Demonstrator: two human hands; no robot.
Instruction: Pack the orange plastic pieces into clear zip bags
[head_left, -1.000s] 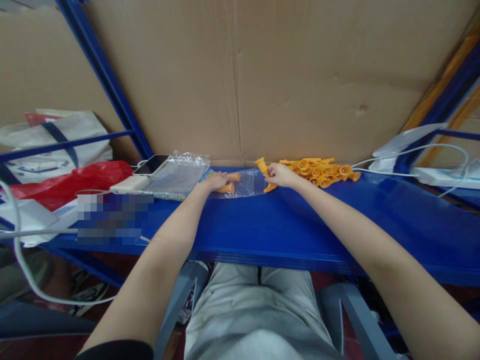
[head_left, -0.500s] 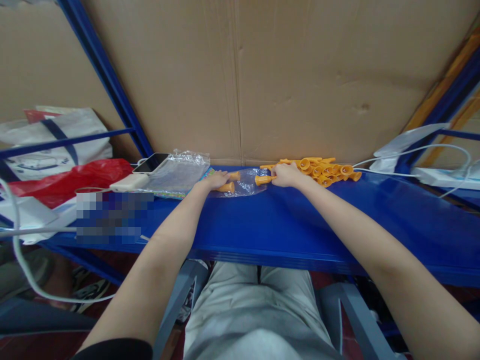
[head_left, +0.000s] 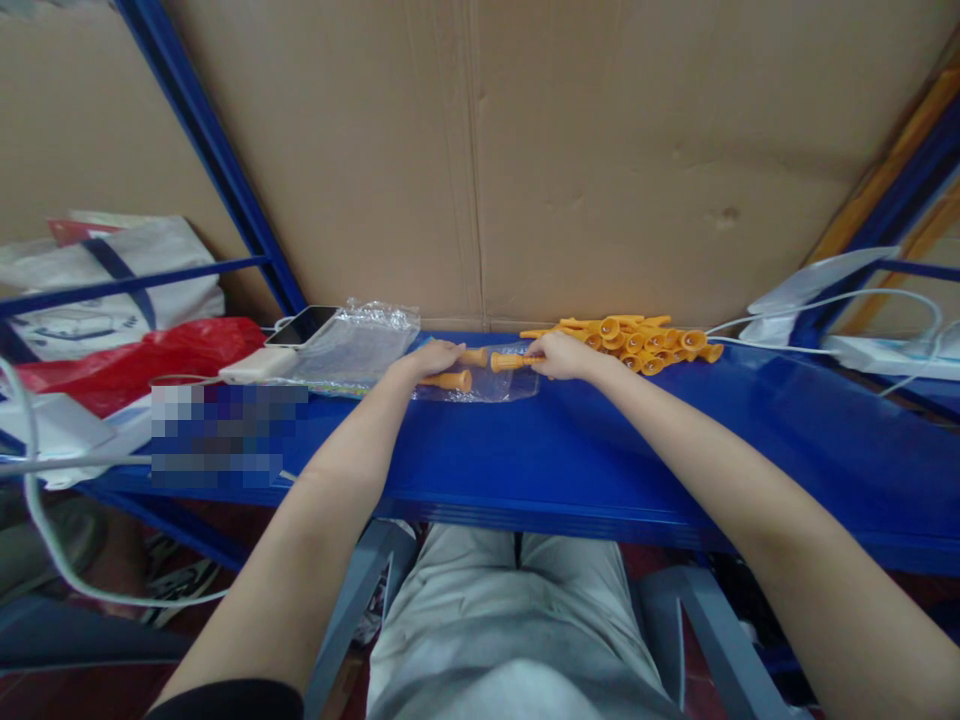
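My left hand is closed over the middle of a clear plastic bag lying on the blue shelf; its thumb is hidden. Two orange plastic horn-shaped pieces, a far one and a near one, lie at the bag beside my left fingers, their flared ends to the right. My right hand grips the thin end of another orange horn-shaped piece. Its flared end points left, at the bag's right-hand part. Behind my right hand lies a pile of similar orange pieces.
More clear plastic packaging, a phone and a white box-shaped device lie to the left. Beyond them are a red plastic bag and white cables. A cardboard wall closes the back; blue posts stand at the sides.
My right hand has moved a little left, bringing the orange piece further over the bag. My left hand has barely shifted; the pieces beside it lie slightly further right.
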